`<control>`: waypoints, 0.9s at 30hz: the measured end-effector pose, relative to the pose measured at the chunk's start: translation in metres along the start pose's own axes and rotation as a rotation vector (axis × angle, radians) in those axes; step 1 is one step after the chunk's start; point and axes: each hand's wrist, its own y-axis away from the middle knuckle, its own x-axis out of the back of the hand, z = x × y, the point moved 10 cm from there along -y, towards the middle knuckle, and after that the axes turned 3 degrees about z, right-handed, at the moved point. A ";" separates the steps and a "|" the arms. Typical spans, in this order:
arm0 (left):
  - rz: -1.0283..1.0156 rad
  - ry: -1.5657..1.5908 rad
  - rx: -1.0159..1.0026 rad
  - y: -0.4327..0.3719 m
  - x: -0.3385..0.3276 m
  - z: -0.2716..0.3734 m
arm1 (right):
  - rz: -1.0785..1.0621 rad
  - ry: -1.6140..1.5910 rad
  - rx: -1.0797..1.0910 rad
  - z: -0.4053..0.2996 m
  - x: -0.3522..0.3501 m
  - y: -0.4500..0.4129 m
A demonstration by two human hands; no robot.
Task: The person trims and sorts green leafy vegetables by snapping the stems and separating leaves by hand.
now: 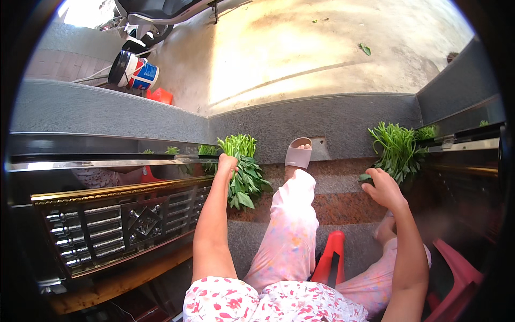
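Observation:
On the left, my left hand [228, 164] is closed at the near left side of a bunch of long-stemmed leafy greens [247, 177]. Their pale green stems point away from me and the dark leaves hang towards me over the step. My right hand [382, 188] is beside a second pile of the same greens [396, 149], on the right. Its thumb and fingers are curled with a gap at the tips. A single leaf [364, 177] shows by those fingertips; whether they pinch it is unclear.
A grey stone sill [314, 114] runs across ahead, with a sandalled foot [299, 151] on it. Ornate metal door panels [132, 225] flank me. A red plastic stool [332, 257] is between my legs. Beyond lie a tipped bucket [139, 72], a scooter [165, 10] and a sunlit concrete floor [289, 52].

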 end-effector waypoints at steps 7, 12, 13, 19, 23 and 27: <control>0.275 -0.439 0.004 -0.069 0.015 -0.032 | -0.063 0.036 0.065 -0.008 -0.026 -0.010; 0.148 -0.768 -0.028 -0.092 -0.012 -0.065 | -0.123 0.087 0.067 -0.009 -0.041 -0.011; 0.170 -0.741 -0.043 -0.090 -0.018 -0.065 | -0.122 0.094 0.055 -0.005 -0.041 -0.010; 0.227 -0.961 -0.119 -0.041 -0.044 0.024 | -0.083 0.196 0.087 0.008 -0.038 0.001; 0.063 -0.978 -0.680 -0.036 -0.088 0.117 | -0.078 0.247 0.120 -0.009 -0.034 0.001; -0.342 -0.852 -1.187 0.080 -0.208 0.202 | -0.038 0.229 0.099 0.001 -0.022 0.020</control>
